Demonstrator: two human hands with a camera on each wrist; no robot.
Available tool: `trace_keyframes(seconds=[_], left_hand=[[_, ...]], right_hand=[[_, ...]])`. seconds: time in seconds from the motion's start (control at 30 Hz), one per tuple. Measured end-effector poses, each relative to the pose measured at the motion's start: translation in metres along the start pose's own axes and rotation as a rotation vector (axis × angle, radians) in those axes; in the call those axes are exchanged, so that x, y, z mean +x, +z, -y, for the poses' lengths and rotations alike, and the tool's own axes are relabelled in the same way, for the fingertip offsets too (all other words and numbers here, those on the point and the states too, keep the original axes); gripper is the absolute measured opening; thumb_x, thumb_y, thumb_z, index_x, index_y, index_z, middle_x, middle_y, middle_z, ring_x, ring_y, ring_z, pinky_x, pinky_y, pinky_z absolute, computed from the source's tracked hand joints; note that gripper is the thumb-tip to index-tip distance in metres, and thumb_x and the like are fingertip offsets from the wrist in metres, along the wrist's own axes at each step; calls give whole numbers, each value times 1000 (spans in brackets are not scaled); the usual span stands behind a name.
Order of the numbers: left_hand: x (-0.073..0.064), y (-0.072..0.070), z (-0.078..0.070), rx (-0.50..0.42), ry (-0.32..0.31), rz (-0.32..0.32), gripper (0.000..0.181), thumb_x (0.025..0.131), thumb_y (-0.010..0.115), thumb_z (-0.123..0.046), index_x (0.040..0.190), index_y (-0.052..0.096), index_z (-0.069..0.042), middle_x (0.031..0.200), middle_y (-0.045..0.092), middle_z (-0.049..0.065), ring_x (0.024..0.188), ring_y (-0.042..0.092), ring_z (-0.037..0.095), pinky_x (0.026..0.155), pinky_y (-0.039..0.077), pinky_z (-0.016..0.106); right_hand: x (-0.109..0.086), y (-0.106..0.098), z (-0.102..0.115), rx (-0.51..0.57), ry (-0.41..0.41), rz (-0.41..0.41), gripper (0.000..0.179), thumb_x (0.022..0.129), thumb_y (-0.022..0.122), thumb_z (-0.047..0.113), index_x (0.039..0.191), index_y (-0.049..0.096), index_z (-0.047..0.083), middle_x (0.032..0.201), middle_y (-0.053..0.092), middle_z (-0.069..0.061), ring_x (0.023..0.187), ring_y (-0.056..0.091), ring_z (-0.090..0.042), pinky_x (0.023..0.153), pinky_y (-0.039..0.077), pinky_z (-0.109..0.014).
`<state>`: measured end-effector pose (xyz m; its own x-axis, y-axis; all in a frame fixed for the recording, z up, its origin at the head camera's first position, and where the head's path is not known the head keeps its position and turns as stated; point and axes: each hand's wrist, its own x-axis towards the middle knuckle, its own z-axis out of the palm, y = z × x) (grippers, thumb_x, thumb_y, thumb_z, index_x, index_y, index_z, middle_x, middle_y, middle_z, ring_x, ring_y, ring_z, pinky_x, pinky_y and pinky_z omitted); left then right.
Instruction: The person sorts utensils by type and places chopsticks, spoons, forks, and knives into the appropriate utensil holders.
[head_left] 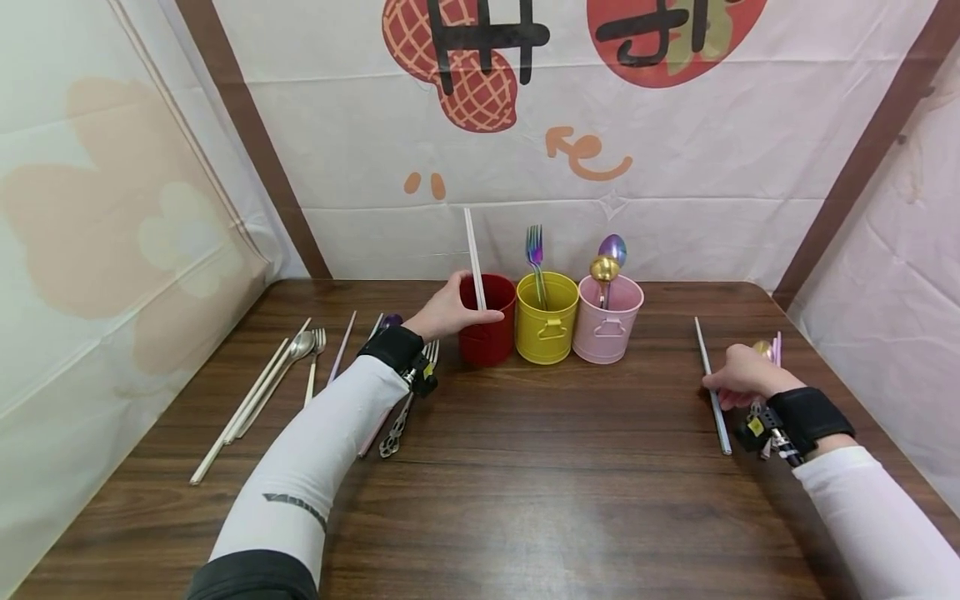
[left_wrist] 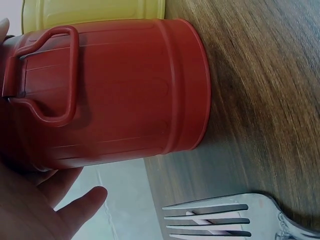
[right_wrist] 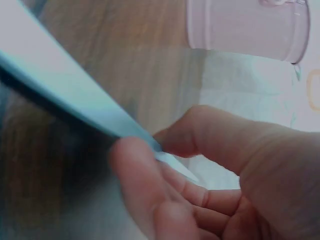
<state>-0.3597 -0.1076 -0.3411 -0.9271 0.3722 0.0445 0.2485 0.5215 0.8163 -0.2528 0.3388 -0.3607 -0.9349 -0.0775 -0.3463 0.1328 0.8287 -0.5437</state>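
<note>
My left hand (head_left: pixel 457 310) is at the rim of a red bucket (head_left: pixel 487 343), thumb across its front, other fingers on the far left side. White chopsticks (head_left: pixel 474 254) stand tilted in this bucket between thumb and forefinger, their lower ends hidden inside. In the left wrist view two fingers (left_wrist: pixel 87 205) stretch out loosely beside the red wall. Over at the right, my right hand (head_left: pixel 742 375) pinches blue-grey chopsticks (head_left: pixel 718 417) between thumb and fingertips, close over the table. The right wrist view shows the thumb (right_wrist: pixel 195 132) against them.
A yellow bucket (head_left: pixel 547 333) with a rainbow fork (head_left: pixel 534 246) and a pink bucket (head_left: pixel 609 325) with gold and purple spoons stand beside the red one. Chopsticks, a silver spoon (head_left: pixel 302 344) and forks lie on the left. More cutlery (head_left: pixel 772 350) is partly hidden by the right hand. Cloth walls enclose the table.
</note>
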Motion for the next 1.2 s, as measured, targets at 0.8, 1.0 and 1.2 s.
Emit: trace_keyframes(seconds=[0.8, 1.0, 1.2], left_hand=[[-4, 0, -2, -96, -15, 28, 82, 84, 77, -30, 142, 24, -7, 133, 45, 15, 119, 46, 27, 101, 41, 43], [-6, -1, -5, -117, -24, 43, 82, 85, 75, -29, 143, 22, -6, 135, 43, 16, 121, 45, 28, 102, 40, 45], [-6, -1, -5, -123, -31, 42, 82, 85, 76, -30, 143, 22, -7, 135, 43, 15, 121, 44, 27, 102, 40, 45]], right_hand=[[-23, -66, 123, 106, -451, -590, 21, 95, 60, 14, 92, 60, -6, 70, 69, -11, 54, 64, -7, 49, 48, -18], [-25, -69, 164, 138, -574, -683, 23, 97, 60, 21, 96, 60, -2, 78, 71, -12, 60, 62, 2, 59, 48, -13], [-18, -64, 195, 201, -691, -758, 21, 97, 60, 17, 102, 57, -4, 89, 70, -21, 63, 62, 4, 62, 49, -12]])
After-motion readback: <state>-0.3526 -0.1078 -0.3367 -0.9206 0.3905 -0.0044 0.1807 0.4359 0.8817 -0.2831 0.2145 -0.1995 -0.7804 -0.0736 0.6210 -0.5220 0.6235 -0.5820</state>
